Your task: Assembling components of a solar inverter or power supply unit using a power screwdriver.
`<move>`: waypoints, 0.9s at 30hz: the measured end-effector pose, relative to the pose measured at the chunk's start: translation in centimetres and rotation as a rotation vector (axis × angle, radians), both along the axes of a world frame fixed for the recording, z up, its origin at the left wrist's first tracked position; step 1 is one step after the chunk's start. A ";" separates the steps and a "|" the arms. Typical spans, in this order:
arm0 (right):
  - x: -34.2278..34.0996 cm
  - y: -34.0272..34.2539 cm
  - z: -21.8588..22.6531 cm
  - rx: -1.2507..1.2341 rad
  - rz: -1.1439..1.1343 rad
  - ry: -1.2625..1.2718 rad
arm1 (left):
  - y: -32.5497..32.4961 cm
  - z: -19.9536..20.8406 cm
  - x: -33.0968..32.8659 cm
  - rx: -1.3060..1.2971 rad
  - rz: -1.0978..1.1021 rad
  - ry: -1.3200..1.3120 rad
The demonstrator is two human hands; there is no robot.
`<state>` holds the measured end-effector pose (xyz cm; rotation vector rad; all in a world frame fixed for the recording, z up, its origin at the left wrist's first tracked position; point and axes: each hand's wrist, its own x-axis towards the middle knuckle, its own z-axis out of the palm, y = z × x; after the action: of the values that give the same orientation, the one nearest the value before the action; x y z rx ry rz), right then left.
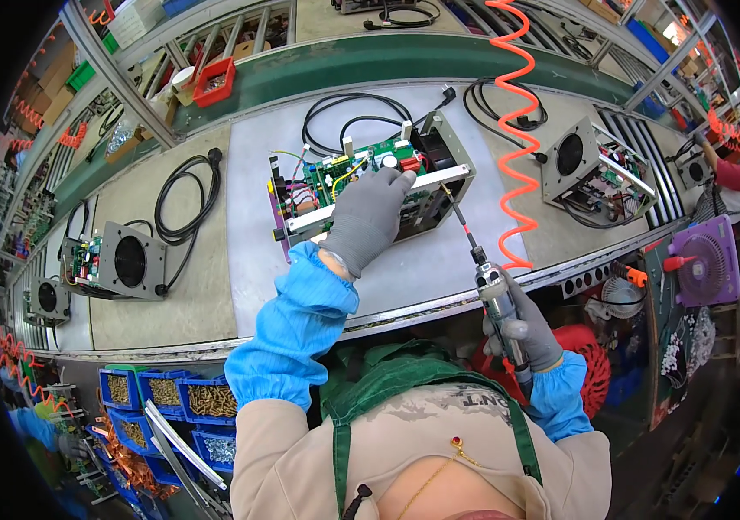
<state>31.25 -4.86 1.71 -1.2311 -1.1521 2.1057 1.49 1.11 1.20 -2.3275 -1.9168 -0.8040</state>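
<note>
An open-framed electronic unit (387,182) with green circuit boards, coloured wires and a black fan lies on the workbench. My left hand (372,212), in a grey glove, is closed over the unit's pale front rail, its fingers reaching among the boards. In my right hand (526,329), also gloved, is a silver air screwdriver (497,308). Its long bit slants up and left, with the tip at the rail's right end near the fan panel. The glove hides part of the rail, and any screw at the tip is too small to make out.
An orange coiled air hose (517,130) hangs right of the unit. Similar units stand at left (119,260) and right (600,169), with black power cables (184,204). Blue bins (205,399) of screws sit lower left; a purple fan (704,260) and another person (738,173) are at right.
</note>
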 end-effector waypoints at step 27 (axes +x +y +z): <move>1.3 0.1 -3.3 -0.092 -0.139 0.376 | -4.3 -2.4 0.4 0.249 0.214 -0.073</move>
<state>32.56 -4.74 -1.61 -0.8715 -0.7901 2.1816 1.85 -3.21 -1.22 -1.9403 -1.9228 -1.0478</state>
